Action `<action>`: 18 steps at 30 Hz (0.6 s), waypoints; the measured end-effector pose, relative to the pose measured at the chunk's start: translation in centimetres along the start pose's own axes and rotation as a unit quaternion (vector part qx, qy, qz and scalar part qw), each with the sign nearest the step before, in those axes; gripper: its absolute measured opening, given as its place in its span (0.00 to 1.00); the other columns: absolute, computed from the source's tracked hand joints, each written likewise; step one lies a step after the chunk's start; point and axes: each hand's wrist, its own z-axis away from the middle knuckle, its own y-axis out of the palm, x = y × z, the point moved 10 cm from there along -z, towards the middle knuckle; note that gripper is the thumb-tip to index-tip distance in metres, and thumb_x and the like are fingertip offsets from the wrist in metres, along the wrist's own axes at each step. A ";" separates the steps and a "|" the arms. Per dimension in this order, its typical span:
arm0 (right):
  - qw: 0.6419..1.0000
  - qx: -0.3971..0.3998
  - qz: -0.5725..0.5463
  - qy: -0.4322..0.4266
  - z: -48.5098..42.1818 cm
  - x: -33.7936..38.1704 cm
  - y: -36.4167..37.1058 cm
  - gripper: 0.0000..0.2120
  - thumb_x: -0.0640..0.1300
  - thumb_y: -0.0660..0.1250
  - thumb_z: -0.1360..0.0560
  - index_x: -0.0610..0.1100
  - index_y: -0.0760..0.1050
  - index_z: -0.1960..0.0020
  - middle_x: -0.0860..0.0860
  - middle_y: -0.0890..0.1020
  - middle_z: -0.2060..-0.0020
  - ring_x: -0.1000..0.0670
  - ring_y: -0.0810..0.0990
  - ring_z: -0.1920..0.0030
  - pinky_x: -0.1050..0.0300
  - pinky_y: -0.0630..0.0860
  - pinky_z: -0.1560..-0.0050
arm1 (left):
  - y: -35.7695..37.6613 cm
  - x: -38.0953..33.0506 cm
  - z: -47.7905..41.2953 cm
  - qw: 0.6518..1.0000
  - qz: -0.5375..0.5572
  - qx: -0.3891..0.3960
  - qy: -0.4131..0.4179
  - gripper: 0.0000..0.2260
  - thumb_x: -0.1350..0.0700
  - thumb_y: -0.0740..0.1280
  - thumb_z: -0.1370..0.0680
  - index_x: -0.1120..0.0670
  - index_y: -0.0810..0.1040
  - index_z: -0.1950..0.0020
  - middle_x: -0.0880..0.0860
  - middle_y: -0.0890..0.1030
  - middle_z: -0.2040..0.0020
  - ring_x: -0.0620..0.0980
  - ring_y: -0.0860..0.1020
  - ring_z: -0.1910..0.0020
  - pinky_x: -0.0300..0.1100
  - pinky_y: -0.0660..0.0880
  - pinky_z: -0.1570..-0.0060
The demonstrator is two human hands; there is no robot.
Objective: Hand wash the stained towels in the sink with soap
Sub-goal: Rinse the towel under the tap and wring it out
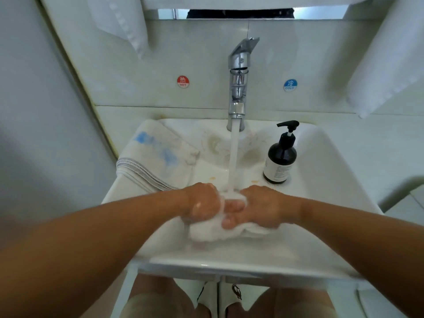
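Note:
Over the white sink [325, 157], both my hands hold a wet, bunched white towel [213, 230] under the running water. My left hand [203, 203] grips its left end in a fist. My right hand [257, 207] holds its right end with fingers curled over the cloth. Water pours from the chrome faucet [238, 83] onto the towel between my hands. A second folded towel [158, 154] with blue stains and a grey striped border lies on the sink's left rim. A dark soap pump bottle [281, 154] stands on the right rim.
Red HOT [183, 81] and blue COLD [290, 85] stickers are on the back wall. White towels hang at the upper left [124, 21] and upper right [378, 72]. A mirror edge runs along the top. My knees and slippers show below the sink.

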 end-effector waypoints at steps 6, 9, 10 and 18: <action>0.987 -0.098 0.113 0.051 1.3 -0.3 -3.6 0.32 0.71 0.68 0.29 0.44 0.78 0.43 0.47 0.83 0.48 0.49 0.83 0.50 0.55 0.78 0.52 | -0.3 0.3 0.9 0.993 0.061 -0.037 0.098 0.36 0.24 0.49 0.24 0.47 0.67 0.27 0.52 0.74 0.30 0.52 0.74 0.34 0.49 0.69 0.34; 0.997 0.005 0.065 -0.038 1.7 0.9 -1.3 0.38 0.71 0.65 0.26 0.60 0.58 0.21 0.56 0.71 0.27 0.50 0.71 0.29 0.53 0.69 0.30 | 1.8 0.0 1.9 0.990 0.041 -0.016 0.137 0.43 0.18 0.46 0.29 0.40 0.54 0.21 0.49 0.70 0.26 0.52 0.71 0.30 0.55 0.68 0.30; 0.995 0.030 0.064 -0.073 1.8 1.4 -0.4 0.40 0.73 0.66 0.28 0.64 0.56 0.22 0.58 0.70 0.27 0.50 0.72 0.29 0.52 0.69 0.30 | 2.0 0.0 1.8 0.990 -0.005 -0.035 0.134 0.45 0.17 0.47 0.31 0.40 0.51 0.20 0.50 0.70 0.28 0.53 0.71 0.32 0.55 0.69 0.31; 0.981 -0.040 0.185 -0.050 0.8 1.0 0.7 0.39 0.65 0.75 0.32 0.55 0.62 0.29 0.51 0.73 0.43 0.46 0.76 0.45 0.48 0.76 0.42 | 0.6 -1.3 1.3 0.977 -0.132 -0.105 0.133 0.27 0.37 0.59 0.18 0.56 0.62 0.30 0.57 0.74 0.37 0.58 0.78 0.41 0.49 0.75 0.44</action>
